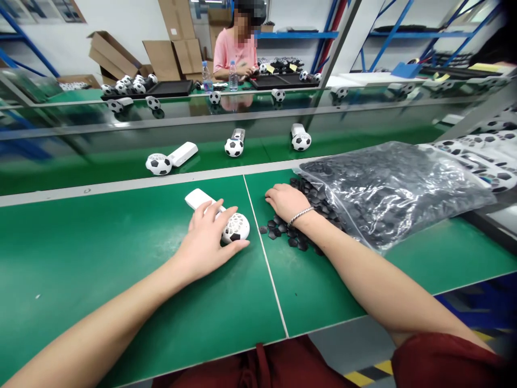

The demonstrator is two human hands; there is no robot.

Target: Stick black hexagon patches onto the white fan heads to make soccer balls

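The left hand (205,242) curls around a white ball shell with holes (235,228) and its white handle (197,199), near the middle of the green table (81,253). The right hand (286,202) lies open on a pile of black hexagon pieces (283,233), just beside a clear plastic bag (388,194) of more.

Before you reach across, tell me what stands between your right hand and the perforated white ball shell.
Nothing solid does. A few loose black hexagonal pieces lie by the right hand, and a thin white seam line crosses the green bench top. The left hand covers part of the perforated white ball shell.
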